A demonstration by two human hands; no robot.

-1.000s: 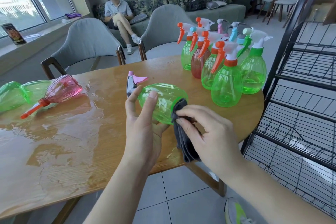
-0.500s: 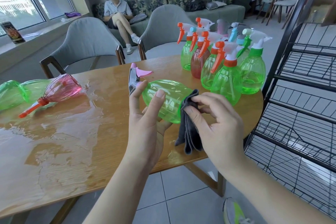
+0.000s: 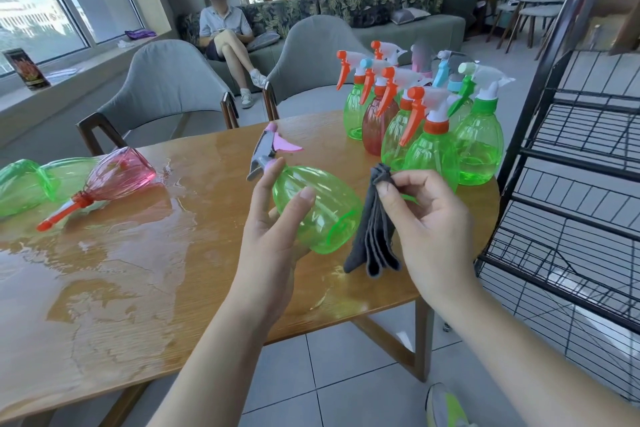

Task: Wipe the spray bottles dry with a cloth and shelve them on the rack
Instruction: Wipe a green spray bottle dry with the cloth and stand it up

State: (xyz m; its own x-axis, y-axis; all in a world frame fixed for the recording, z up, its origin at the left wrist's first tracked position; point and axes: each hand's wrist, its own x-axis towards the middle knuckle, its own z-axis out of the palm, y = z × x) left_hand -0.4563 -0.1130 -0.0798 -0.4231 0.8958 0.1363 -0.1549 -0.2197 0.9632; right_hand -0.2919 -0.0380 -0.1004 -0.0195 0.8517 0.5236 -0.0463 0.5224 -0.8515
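My left hand [image 3: 273,236] grips a clear green spray bottle [image 3: 322,208] with a grey and pink trigger head, held on its side above the wooden table [image 3: 145,274]. My right hand [image 3: 429,218] pinches a folded dark grey cloth [image 3: 374,229] that hangs just right of the bottle's base, a little apart from it. Several upright spray bottles [image 3: 429,128] stand grouped at the table's far right corner. The black wire rack [image 3: 575,184] stands to the right of the table.
A pink bottle [image 3: 117,177] and green bottles [image 3: 24,184] lie on their sides at the table's left, beside a wide puddle of water [image 3: 104,253]. Two grey chairs [image 3: 166,94] stand behind the table. A person sits on the sofa beyond.
The cloth has come off the bottle's base and now hangs beside it. Both hands have risen slightly, and the bottle has tilted with its base more toward me.
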